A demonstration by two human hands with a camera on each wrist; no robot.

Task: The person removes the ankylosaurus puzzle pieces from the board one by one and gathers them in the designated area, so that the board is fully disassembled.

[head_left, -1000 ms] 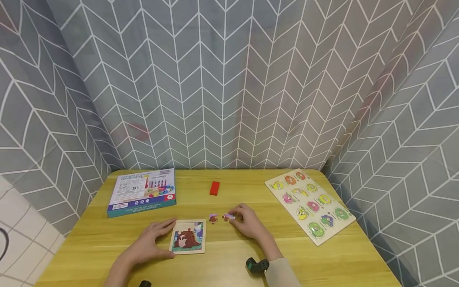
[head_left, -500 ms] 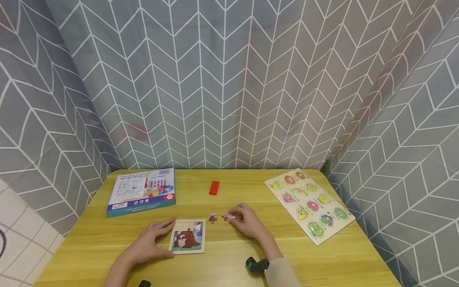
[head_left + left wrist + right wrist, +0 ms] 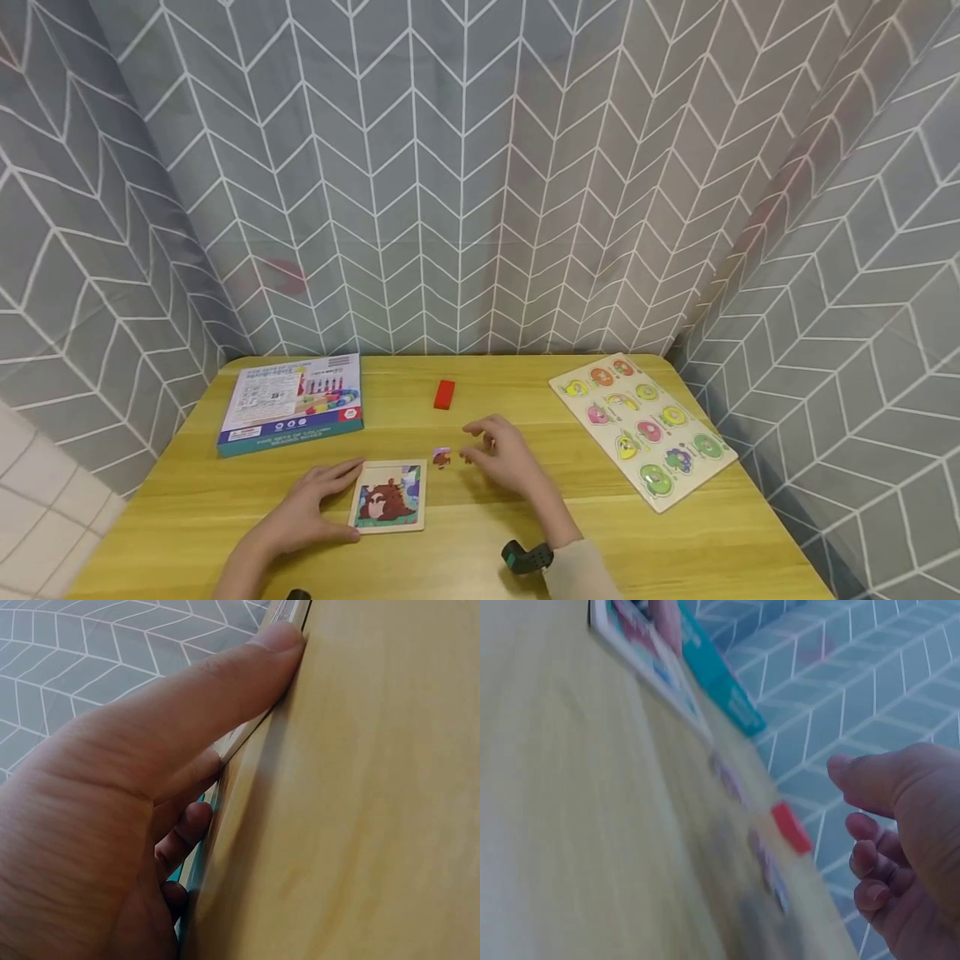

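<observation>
A square jigsaw puzzle [image 3: 420, 492] in a pale wooden frame shows a brown dinosaur, with a bare strip along its upper part. My left hand [image 3: 307, 504] holds its left side, thumb at the near corner and a forefinger at the far one. In the left wrist view, my thumb [image 3: 225, 682] lies along the frame's edge. To the puzzle's right lies a loose purple-and-brown jigsaw piece [image 3: 442, 457]. My right hand [image 3: 506, 454] hovers beside a second jigsaw piece [image 3: 767, 870], thumb and fingers apart with nothing between them. In the head view, the fingers partly cover that piece.
A red block [image 3: 444, 394] lies farther back on the wooden table [image 3: 480, 542]. At the back left is a flat boxed toy set [image 3: 292, 404]. A fruit peg board [image 3: 641, 429] lies at an angle on the right. Patterned curtains [image 3: 465, 208] enclose the table's back and sides.
My right hand, earlier pinching or touching the right-hand piece, has come off it and its fingers have spread. The left hand stays on the puzzle. The head view shifted slightly.
</observation>
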